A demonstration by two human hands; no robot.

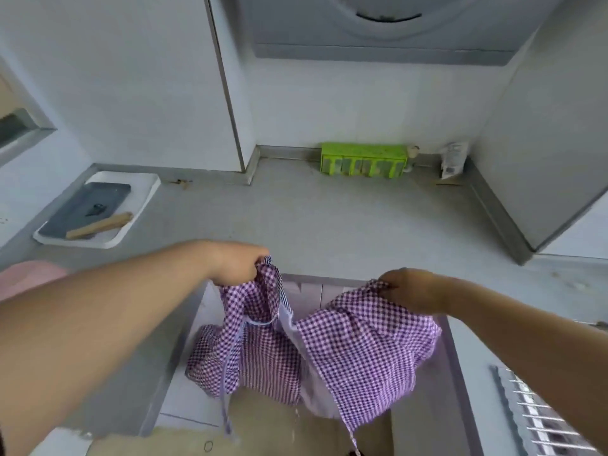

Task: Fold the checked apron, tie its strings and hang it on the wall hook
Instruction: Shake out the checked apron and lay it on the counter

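Left hand [235, 263]: closest thing in view along with its forearm, fingers curled tight round a bunched top corner of the checked apron [355, 340], knuckles up.
Right hand [411, 289]: fingertips pinching the other top corner, so both hands are clamped on cloth.
Apron: purple and white check, held up in the air between the two sets of fingers, sagging in the middle and hanging down below them in front of the counter edge, pretty crumpled, not folded.
Apron string [227, 419]: thin one dangling loose well below the left fingers, untied.
Countertop [312, 218]: grey, just beyond the fingers.
White tray [148, 192]: off past the left fingers, with a dark slab and a wooden stick on it.
Green box [363, 159]: at the back wall, well beyond the right fingers.
Wire rack [543, 419]: below the right forearm, blurry.
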